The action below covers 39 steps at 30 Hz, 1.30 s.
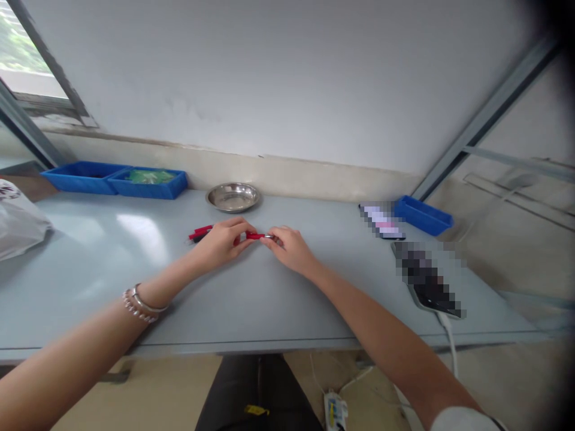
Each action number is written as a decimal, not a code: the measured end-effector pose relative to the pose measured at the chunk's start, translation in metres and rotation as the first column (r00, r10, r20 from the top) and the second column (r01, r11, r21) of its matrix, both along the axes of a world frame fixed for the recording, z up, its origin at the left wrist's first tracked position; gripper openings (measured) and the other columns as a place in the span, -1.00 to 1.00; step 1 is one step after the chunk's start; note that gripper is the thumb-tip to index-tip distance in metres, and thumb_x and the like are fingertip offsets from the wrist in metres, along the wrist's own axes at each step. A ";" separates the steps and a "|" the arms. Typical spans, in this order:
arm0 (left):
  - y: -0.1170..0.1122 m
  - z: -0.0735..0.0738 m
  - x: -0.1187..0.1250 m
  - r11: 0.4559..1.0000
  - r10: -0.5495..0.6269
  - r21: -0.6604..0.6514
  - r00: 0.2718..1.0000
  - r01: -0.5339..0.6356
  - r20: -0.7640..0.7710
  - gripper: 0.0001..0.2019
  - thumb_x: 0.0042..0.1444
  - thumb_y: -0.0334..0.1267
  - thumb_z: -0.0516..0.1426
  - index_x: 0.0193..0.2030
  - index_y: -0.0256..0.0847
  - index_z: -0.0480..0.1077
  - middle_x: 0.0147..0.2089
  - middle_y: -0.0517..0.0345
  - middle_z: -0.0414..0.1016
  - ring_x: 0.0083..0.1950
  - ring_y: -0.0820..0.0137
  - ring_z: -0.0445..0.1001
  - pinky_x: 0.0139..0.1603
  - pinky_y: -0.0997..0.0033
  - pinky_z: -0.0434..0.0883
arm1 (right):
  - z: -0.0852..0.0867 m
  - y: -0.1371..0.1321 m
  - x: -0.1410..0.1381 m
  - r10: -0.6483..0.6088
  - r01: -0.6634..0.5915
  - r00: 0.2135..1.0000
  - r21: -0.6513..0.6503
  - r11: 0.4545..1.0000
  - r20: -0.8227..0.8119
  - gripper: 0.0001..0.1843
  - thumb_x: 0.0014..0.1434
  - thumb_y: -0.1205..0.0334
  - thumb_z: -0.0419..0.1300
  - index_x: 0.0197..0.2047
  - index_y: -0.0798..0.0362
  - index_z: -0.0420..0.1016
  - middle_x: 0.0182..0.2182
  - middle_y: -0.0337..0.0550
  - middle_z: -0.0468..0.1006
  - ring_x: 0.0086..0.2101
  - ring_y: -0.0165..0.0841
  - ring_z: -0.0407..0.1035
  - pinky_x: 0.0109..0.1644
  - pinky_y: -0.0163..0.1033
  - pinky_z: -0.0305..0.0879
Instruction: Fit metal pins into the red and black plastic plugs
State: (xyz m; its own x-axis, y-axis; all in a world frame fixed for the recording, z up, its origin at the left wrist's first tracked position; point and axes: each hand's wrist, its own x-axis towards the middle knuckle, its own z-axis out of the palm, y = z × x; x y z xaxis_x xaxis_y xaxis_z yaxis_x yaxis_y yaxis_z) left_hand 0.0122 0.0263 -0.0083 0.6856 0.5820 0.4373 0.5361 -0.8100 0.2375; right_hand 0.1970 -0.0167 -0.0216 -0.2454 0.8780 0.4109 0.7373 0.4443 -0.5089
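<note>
Between my two hands, just above the table, is a slim red pen point(255, 236) with a silvery end. My left hand point(228, 237) pinches its red barrel between thumb and fingers. The silvery part sits in the closed fingertips of my right hand point(291, 244), which hide some of it. Beside the left hand, partly covered by it, more red and black pens point(200, 231) lie on the table. A shallow oval steel dish point(233, 197) stands a little beyond both hands.
Two blue bins point(148, 189) stand at the back left, one holding green-and-clear packets. A white plastic bag point(20, 224) lies far left. To the right are two phones point(381, 222), one with a white cable point(449, 344), and another blue bin point(423, 216). A wall closes the table's back.
</note>
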 end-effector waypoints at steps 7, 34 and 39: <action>-0.002 0.001 0.001 0.999 -0.034 0.043 0.999 0.034 0.011 -0.83 0.11 -0.23 0.00 -0.27 -0.27 0.34 -0.35 0.12 0.33 -0.46 0.52 0.28 -0.42 0.52 0.25 | -0.001 0.002 0.003 -0.001 0.001 1.000 -0.053 0.999 0.007 -0.61 0.19 -0.01 -0.12 -0.52 0.06 0.24 -0.58 -0.26 0.30 -0.47 -0.45 0.16 -0.36 -0.34 0.04; -0.005 0.002 0.002 0.997 -0.073 0.038 0.996 0.071 0.048 -0.86 0.12 -0.27 0.02 -0.26 -0.27 0.34 -0.31 0.10 0.34 -0.42 0.52 0.31 -0.36 0.51 0.30 | -0.002 0.001 0.003 0.038 -0.042 0.997 -0.050 0.998 -0.070 -0.72 0.12 0.00 0.00 -0.41 0.05 0.24 -0.53 -0.28 0.32 -0.51 -0.46 0.15 -0.41 -0.35 0.06; -0.003 0.001 0.002 0.996 -0.084 0.041 0.995 0.082 0.049 -0.86 0.12 -0.28 0.01 -0.27 -0.27 0.35 -0.32 0.09 0.34 -0.40 0.50 0.31 -0.36 0.50 0.30 | 0.000 0.000 0.002 0.089 -0.088 0.995 0.018 0.996 -0.034 -0.67 0.21 0.11 -0.13 -0.53 0.06 0.18 -0.56 -0.27 0.25 -0.49 -0.46 0.14 -0.37 -0.35 0.05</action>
State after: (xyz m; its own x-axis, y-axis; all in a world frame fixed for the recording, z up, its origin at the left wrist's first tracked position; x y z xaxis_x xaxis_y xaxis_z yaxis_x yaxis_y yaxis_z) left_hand 0.0139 0.0230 -0.0074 0.7071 0.5060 0.4940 0.4552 -0.8603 0.2296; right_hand 0.1994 -0.0165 -0.0212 -0.3071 0.8468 0.4344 0.6768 0.5152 -0.5259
